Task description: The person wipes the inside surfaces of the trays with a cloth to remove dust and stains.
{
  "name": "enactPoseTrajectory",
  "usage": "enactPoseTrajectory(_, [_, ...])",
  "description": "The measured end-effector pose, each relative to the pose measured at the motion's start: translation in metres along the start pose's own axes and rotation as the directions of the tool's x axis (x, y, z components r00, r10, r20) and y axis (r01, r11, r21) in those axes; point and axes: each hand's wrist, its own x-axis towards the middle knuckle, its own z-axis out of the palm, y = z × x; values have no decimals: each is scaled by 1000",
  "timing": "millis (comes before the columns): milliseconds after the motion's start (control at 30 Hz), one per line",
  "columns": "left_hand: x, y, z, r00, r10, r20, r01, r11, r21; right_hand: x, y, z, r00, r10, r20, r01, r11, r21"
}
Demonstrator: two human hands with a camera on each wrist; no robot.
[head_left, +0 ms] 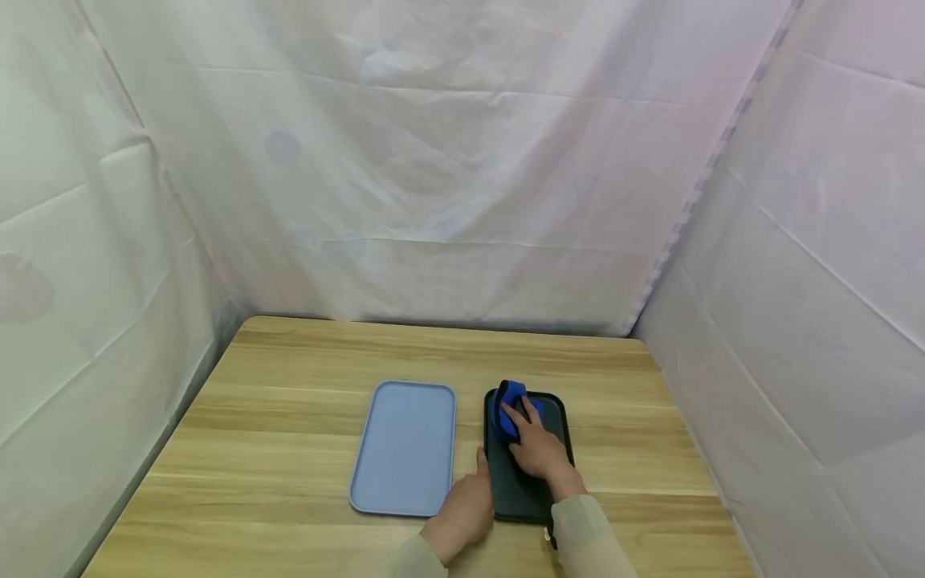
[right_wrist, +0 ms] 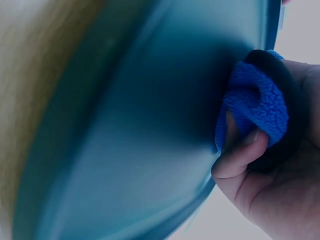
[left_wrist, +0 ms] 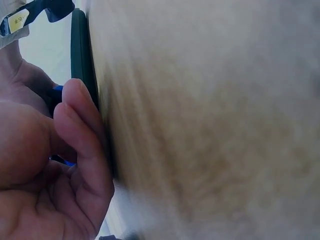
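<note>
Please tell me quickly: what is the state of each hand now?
Left hand: at the edge of the dark green tray; open or closed grip cannot be told.
Right hand: closed, holding the blue cloth.

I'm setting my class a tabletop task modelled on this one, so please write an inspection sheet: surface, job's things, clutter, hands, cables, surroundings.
Surface: wood-grain table.
Job's things: blue cloth with dark edging, at the far end of the dark green tray; light blue tray lying apart, to its left.
Clutter: nothing seen.
Hands: right hand grips the cloth; left hand is at the dark green tray's left edge.
Cables: nothing seen.
Surroundings: pale sheeting behind the table and on both sides.
</note>
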Motion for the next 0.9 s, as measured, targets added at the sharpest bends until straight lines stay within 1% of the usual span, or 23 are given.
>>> enactPoseTrajectory(167, [2,0,1,1000,-13,15,13,1000,-11,0,-2,3,1000,-10,6,10,1000,6])
enactPoseTrajectory(267, [2,-1,1,1000,-13,14,14,1000,-17,-1,-2,5,1000,-17,-4,17,1000,14])
enactPoseTrajectory(467, [2,-1,2,1000,12,6,-11,998,-55,-4,-4,9,1000,-13,-19,14,1000,9])
enactPoseTrajectory(600, [2,-2,1,1000,26,1,-26,997,-72,-8,-7,10,1000,-13,-22,13,1000,6])
enactPoseTrajectory(767, [2,-2,1,1000,21,14,-19,997,-76,-17,-12,11,1000,-16,-25,16,1000,11])
enactPoseTrajectory(900, [1,-1,0,1000,18,13,-17,996,-83,-22,-13,13,999,-21,-27,21,1000,10])
